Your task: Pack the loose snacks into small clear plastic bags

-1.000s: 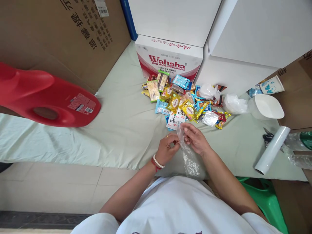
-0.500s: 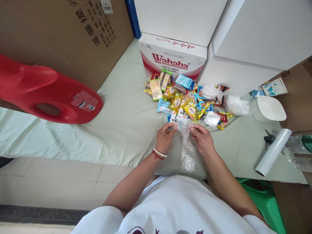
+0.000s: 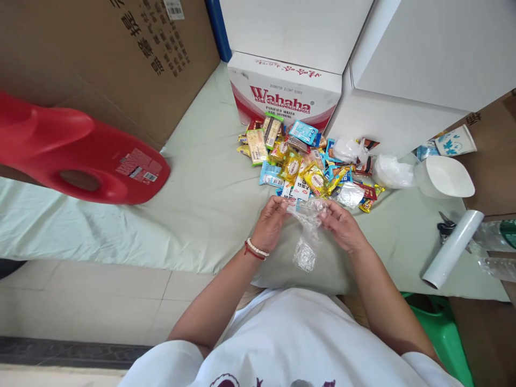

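Both hands are pinching the mouth of the clear plastic bag (image 3: 309, 214), the left hand (image 3: 271, 223) gripping one side and the right hand (image 3: 342, 226) the other, and between them the film is stretching wide, thin, crinkled and glossy. Below the fingers the bag is narrowing at its middle and hanging over the near edge of the green cloth (image 3: 201, 215), its silvery, wrinkled lower end bunching into a small lump, while just beyond its mouth the heap of wrapped snacks (image 3: 296, 167) is lying against the Wahaha box (image 3: 284, 94).
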{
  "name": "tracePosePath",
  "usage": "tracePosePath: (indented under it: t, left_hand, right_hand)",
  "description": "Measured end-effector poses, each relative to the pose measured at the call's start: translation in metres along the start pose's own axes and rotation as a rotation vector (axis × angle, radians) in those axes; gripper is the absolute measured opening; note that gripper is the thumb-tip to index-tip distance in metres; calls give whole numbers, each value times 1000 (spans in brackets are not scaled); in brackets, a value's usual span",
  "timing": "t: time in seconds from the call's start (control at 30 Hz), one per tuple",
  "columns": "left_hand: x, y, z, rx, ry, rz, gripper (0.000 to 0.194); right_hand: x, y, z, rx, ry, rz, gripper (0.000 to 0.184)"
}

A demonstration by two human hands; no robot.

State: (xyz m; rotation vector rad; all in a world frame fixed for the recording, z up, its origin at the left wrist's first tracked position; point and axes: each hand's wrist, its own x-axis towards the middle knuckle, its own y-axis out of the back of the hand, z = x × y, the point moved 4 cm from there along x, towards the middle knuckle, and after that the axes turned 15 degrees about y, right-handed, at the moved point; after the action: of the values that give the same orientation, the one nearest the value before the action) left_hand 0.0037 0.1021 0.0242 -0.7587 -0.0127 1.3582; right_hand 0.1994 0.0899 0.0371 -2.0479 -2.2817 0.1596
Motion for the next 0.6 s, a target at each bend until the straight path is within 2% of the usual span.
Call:
tracePosePath:
  t: [0.07, 0.1, 0.17, 0.23, 0.27, 0.33, 0.43, 0.53, 0.6]
  left_hand:
    - [2, -5, -3, 5, 16, 7, 50]
    - [3, -7, -4, 18, 1, 40, 51]
    - [4, -7, -5, 46, -73, 155, 50]
    - [3, -7, -5, 70, -135, 236, 49]
    - [2, -8, -6, 88, -146, 244, 49]
    - [1, -11, -6, 139, -137, 205, 48]
    - [-2, -16, -4, 174, -109, 124, 47]
    - [-2, -14, 4, 90, -146, 152, 47]
    - [-1, -9, 11, 34, -189, 211, 50]
  right_hand:
    - [-1, -3, 2, 1, -16, -101, 50]
    - [-2, -3, 2, -16, 0, -116, 46]
    - [-2, -1, -1, -68, 91, -59, 36]
    - [-2, 2, -6, -69, 198, 31, 34]
    - [-3, 2, -8, -34, 221, 55, 35]
    - [-4, -1, -9, 79, 175, 44, 39]
    - [-7, -12, -7, 257, 18, -98, 56]
    - [-12, -19, -6, 356, -49, -336, 80]
    - [-15, -20, -2, 362, -81, -512, 73]
